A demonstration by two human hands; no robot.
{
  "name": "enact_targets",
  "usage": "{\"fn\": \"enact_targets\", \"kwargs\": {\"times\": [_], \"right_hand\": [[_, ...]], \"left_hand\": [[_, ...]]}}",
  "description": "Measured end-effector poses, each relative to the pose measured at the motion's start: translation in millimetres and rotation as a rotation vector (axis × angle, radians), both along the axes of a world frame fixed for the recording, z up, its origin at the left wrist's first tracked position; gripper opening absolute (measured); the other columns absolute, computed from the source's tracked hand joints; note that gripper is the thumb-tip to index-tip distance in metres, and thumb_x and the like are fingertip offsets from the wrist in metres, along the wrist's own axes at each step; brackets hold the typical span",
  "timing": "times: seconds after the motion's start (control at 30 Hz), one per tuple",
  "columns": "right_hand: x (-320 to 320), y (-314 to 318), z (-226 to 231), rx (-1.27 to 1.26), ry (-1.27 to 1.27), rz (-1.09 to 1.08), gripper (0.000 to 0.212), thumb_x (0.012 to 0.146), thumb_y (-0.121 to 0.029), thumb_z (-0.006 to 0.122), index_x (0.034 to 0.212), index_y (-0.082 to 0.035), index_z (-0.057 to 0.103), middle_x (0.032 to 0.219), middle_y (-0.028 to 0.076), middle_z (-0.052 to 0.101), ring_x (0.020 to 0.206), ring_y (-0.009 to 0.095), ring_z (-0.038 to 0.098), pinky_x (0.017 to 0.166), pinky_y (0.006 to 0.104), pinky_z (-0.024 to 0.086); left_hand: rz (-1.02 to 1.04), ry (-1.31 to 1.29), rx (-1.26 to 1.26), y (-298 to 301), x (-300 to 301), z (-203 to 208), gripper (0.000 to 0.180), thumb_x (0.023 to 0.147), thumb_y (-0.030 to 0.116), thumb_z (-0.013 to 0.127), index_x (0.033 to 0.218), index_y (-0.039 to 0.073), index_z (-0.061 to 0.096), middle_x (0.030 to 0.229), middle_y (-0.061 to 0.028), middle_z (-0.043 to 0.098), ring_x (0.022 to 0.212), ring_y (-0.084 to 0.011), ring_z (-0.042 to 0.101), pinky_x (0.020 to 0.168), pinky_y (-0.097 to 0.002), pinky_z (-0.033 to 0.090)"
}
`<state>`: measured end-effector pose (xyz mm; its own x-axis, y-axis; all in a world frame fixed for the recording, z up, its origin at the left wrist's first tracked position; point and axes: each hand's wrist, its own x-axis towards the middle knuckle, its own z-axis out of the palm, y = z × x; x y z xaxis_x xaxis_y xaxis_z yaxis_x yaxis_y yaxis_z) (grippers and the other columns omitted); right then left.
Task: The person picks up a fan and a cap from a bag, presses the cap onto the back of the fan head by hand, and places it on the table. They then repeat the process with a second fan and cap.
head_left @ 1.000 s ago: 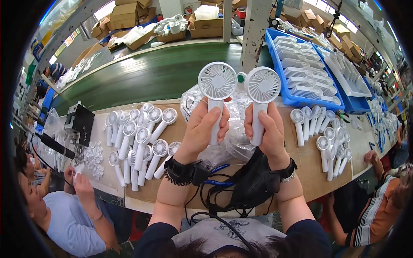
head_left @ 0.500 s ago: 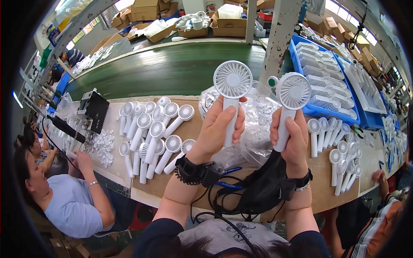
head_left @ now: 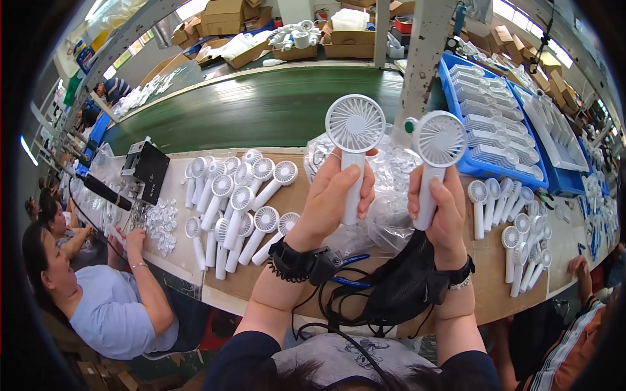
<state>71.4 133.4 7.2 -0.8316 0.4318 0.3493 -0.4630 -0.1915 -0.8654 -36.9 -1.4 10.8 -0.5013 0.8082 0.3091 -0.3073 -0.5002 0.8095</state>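
My left hand (head_left: 339, 192) is wrapped round the handle of a white handheld fan (head_left: 355, 124), its round grille held upright. In my right hand (head_left: 443, 205) is a second white handheld fan (head_left: 439, 139), gripped by its handle and leaning slightly. Both fans are raised above the table, side by side with a gap between them. Behind them lies a clear plastic bag (head_left: 391, 225) with small transparent pieces. Several more white fans (head_left: 222, 186) lie grouped left of my hands. Other fans (head_left: 478, 191) lie to the right.
Beyond the table runs a green conveyor belt (head_left: 261, 107). A blue tray (head_left: 450, 62) of white fan parts stands at the right, near a metal post (head_left: 420, 65). A black box (head_left: 145, 171) and clear pieces (head_left: 160, 225) sit left. A black pouch (head_left: 398, 287) with cables lies between my forearms. Co-workers sit on both sides.
Both fans stay in my hands. The right one has shifted slightly left and turned a little; the left one has moved slightly right. The co-worker at left has moved a hand.
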Motion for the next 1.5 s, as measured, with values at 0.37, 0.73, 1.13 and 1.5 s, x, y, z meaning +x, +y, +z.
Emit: {"fn": "enact_targets", "kwargs": {"times": [0.37, 0.73, 1.13, 1.5], "right_hand": [[-2.9, 3.1, -1.1, -0.027, 0.008, 0.011, 0.034, 0.085, -0.024, 0.042, 0.108, 0.001, 0.036, 0.072, 0.009, 0.047, 0.049, 0.012, 0.045, 0.041, 0.0216, 0.038], [-5.3, 1.3, -7.2, 0.022, -0.01, -0.03, 0.034, 0.085, -0.023, 0.041, 0.109, 0.0, 0.036, 0.07, 0.009, 0.048, 0.047, 0.011, 0.045, 0.042, 0.0206, 0.038], [-3.2, -3.4, -5.1, 0.078, 0.03, 0.0, 0.034, 0.084, -0.014, 0.038, 0.115, 0.0, 0.034, 0.07, 0.007, 0.047, 0.051, 0.008, 0.042, 0.045, 0.019, 0.035], [-2.9, -2.2, -7.0, 0.134, 0.003, -0.039, 0.035, 0.085, -0.021, 0.039, 0.113, 0.0, 0.035, 0.07, 0.008, 0.047, 0.05, 0.011, 0.045, 0.043, 0.0205, 0.037]], "left_hand": [[0.048, 0.014, -0.044, 2.2, -3.0, -2.4, 0.028, 0.089, 0.02, 0.037, 0.107, -0.001, 0.037, 0.064, -0.0044, 0.043, 0.05, -0.0102, 0.042, 0.045, -0.0217, 0.036], [0.059, 0.01, -0.06, 2.9, -3.5, -5.7, 0.025, 0.088, 0.019, 0.035, 0.103, -0.001, 0.039, 0.063, -0.0045, 0.043, 0.048, -0.01, 0.041, 0.045, -0.021, 0.035], [-0.01, -0.016, -0.014, 1.5, -4.6, -5.7, 0.03, 0.086, 0.023, 0.036, 0.101, -0.002, 0.039, 0.06, -0.0049, 0.042, 0.045, -0.0106, 0.04, 0.043, -0.0217, 0.034], [-0.03, -0.053, 0.013, 2.3, -4.5, -3.7, 0.029, 0.084, 0.024, 0.037, 0.099, -0.001, 0.039, 0.059, -0.0049, 0.041, 0.043, -0.0109, 0.039, 0.04, -0.0222, 0.034]]}}
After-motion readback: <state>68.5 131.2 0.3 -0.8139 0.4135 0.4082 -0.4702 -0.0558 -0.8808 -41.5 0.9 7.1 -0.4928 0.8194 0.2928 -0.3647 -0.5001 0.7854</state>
